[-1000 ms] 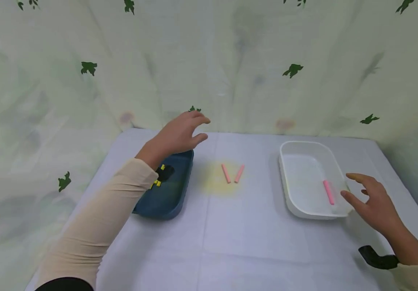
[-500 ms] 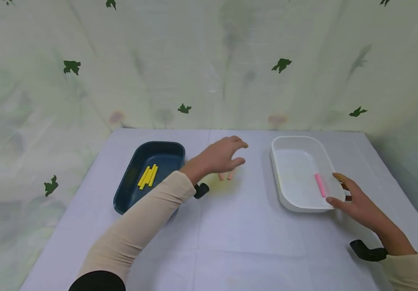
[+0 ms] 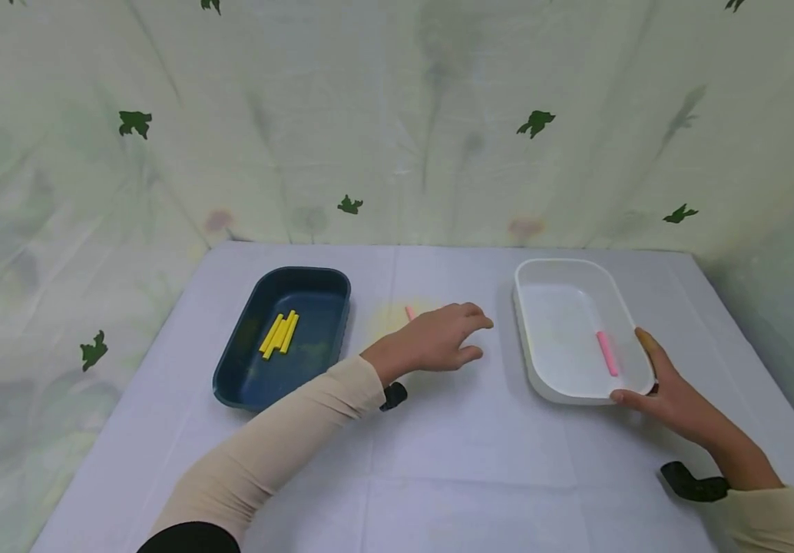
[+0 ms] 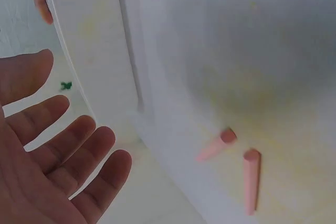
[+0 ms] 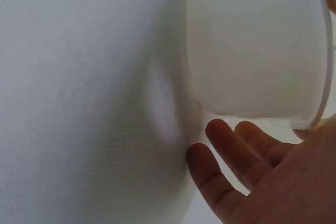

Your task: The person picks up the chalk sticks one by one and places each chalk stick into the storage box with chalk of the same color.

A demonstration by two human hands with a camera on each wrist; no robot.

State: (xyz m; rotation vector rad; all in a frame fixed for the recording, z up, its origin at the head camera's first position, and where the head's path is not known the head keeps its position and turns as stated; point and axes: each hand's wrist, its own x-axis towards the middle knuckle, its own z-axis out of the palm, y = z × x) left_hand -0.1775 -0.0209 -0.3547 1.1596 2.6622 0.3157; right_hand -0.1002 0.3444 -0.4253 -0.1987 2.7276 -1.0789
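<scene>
My left hand (image 3: 441,338) hovers over the table, between the dark blue tray and the white tray (image 3: 531,361), its fingers loosely spread and holding nothing. At the white tray's near right corner, my right hand (image 3: 680,399) grips the rim, thumb at the front and index finger along the right side. Inside that tray lies one pink chalk stick (image 3: 607,353). Two paler pink chalk sticks rest on the cloth; the left wrist view shows one chalk stick (image 4: 252,182) beside the other chalk stick (image 4: 218,145). In the head view my left hand mostly hides them.
The dark blue tray (image 3: 328,338) stands on the left with several yellow chalk sticks (image 3: 279,335) in it. A white cloth (image 3: 466,491) covers the table, stained with yellow dust near the pink sticks. Behind hangs a leaf-patterned curtain (image 3: 397,115).
My left hand has moved right from over the blue tray, past the pink chalk sticks, and lower. My right hand has closed in on the white tray's corner. The head view has shifted slightly.
</scene>
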